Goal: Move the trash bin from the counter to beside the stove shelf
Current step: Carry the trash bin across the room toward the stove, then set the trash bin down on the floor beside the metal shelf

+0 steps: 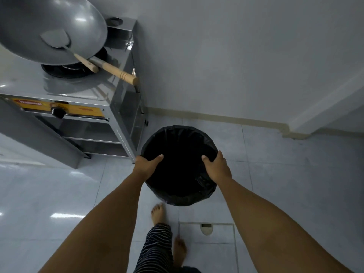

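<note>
Head view: gripping the trash bin by its rim at frame centre, left hand and right hand closed with fingers curled around opposite sides, just beside the stove shelf at upper left, above the tiled floor.

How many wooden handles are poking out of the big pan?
2. The shorter spatula handle rests on the wok rim; the longer wok handle juts toward the stove's right edge. None seem hidden.

The trash bin wears a glossy black liner. Left of it, the stove shelf is silver steel with a yellow-orange control strip. Below the bin, trousers are black with thin white stripes.
</note>
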Motion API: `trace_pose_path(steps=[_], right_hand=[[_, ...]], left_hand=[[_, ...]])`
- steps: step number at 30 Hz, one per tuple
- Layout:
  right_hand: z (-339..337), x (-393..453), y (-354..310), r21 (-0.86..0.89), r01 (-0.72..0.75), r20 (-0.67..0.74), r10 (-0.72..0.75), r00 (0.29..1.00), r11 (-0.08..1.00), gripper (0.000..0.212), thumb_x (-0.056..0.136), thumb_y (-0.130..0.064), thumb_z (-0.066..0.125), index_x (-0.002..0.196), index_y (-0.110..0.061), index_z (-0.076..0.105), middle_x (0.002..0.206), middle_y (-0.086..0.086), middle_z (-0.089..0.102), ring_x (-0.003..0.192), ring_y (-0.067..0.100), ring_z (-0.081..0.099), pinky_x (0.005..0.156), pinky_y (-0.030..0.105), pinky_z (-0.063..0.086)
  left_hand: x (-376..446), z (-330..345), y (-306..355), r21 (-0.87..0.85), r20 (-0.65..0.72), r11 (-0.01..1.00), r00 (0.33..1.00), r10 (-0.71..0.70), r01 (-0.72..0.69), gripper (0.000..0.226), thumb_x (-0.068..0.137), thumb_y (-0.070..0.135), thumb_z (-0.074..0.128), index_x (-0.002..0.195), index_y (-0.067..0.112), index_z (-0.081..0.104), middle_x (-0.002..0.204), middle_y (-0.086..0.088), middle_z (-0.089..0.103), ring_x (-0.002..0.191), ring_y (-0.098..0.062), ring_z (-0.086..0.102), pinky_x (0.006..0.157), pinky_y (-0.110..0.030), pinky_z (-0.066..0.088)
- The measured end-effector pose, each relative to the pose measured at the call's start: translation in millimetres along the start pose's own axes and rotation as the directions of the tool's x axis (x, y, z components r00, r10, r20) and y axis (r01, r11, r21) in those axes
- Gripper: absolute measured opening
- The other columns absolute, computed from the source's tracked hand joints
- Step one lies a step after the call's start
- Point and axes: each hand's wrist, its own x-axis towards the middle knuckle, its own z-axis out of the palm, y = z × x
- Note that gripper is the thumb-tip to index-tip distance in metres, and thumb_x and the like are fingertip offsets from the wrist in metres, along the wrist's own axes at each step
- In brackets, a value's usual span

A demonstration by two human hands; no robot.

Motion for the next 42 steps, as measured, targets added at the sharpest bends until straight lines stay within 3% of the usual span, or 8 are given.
trace_pose_path(steps=[5,8,14,18,22,25,31,42], right_hand=[[13,74,-23,0.03,-0.021,0.002,0.021,1.0,0.999,0.084,0.09,-0.062,0.048,0.156,-0.02,0.017,0.151,0.015,0.04,0.132,0.039,0.048,0.105,0.05,0.044],[31,128,-30,0.031,-0.042,0.013,0.042,0.999,0.999,0.086,0.089,-0.063,0.049,0.157,-0.022,0.015,0.152,0.015,0.038,0.132,0.039,0.047,0.105,0.051,0.044],[83,226,-25,0.019,-0.058,0.017,0.058,0.998,0.998,0.087,0.093,-0.058,0.05,0.159,-0.02,0.008,0.158,0.014,0.031,0.137,0.039,0.043,0.105,0.05,0.041],[132,289,-3,0.02,-0.064,0.021,0.064,0.998,0.998,0.086,0.094,-0.056,0.051,0.159,-0.02,0.006,0.159,0.014,0.029,0.138,0.039,0.042,0.106,0.051,0.04],[183,343,23,0.03,-0.053,0.024,0.052,0.998,0.998,0.085,0.094,-0.054,0.051,0.159,-0.021,0.008,0.157,0.014,0.032,0.136,0.039,0.044,0.105,0.05,0.041],[218,378,44,0.035,-0.052,0.022,0.051,0.998,0.998,0.083,0.094,-0.054,0.052,0.159,-0.022,0.01,0.155,0.013,0.035,0.134,0.039,0.046,0.105,0.051,0.042],[263,411,74,0.023,-0.023,0.007,0.023,1.0,0.999,0.081,0.093,-0.051,0.054,0.158,-0.023,0.014,0.15,0.011,0.039,0.13,0.038,0.051,0.103,0.051,0.046],[287,418,95,0.035,0.0,-0.017,0.001,1.0,0.999,0.081,0.094,-0.049,0.055,0.158,-0.023,0.012,0.153,0.01,0.037,0.133,0.037,0.049,0.104,0.052,0.047]], left_hand=[[91,8,20,0.055,0.028,0.998,0.999,-0.024,0.023,0.122,0.05,0.071,0.079,0.144,0.007,0.035,0.144,-0.016,0.05,0.131,-0.039,0.051,0.108,-0.052,0.045],[145,18,27,0.066,0.016,0.996,0.998,-0.068,0.067,0.106,0.067,0.058,0.078,0.146,0.004,0.032,0.145,-0.018,0.048,0.133,-0.04,0.048,0.11,-0.052,0.042],[248,49,20,0.015,-0.063,0.988,0.986,-0.155,0.156,0.093,0.08,0.048,0.073,0.145,0.0,0.028,0.146,-0.02,0.044,0.134,-0.041,0.045,0.112,-0.05,0.039],[319,71,-10,0.001,-0.129,0.985,0.977,-0.169,0.171,0.091,0.081,0.047,0.073,0.145,0.001,0.028,0.146,-0.02,0.044,0.134,-0.041,0.045,0.112,-0.05,0.038],[382,84,-50,-0.003,-0.167,0.988,0.974,-0.154,0.155,0.089,0.076,0.05,0.075,0.142,0.002,0.039,0.137,-0.018,0.055,0.127,-0.04,0.053,0.106,-0.048,0.045],[426,93,-85,0.002,-0.134,0.987,0.978,-0.158,0.159,0.094,0.068,0.054,0.077,0.14,0.004,0.042,0.132,-0.015,0.059,0.121,-0.038,0.057,0.102,-0.049,0.049],[458,106,-126,0.047,-0.149,0.987,0.978,-0.146,0.154,0.082,0.084,0.039,0.072,0.143,0.004,0.027,0.14,-0.017,0.047,0.128,-0.039,0.05,0.106,-0.047,0.046],[479,110,-146,0.074,-0.131,0.989,0.985,-0.114,0.125,0.079,0.087,0.031,0.07,0.144,0.006,0.02,0.145,-0.017,0.039,0.133,-0.039,0.045,0.108,-0.045,0.043]])
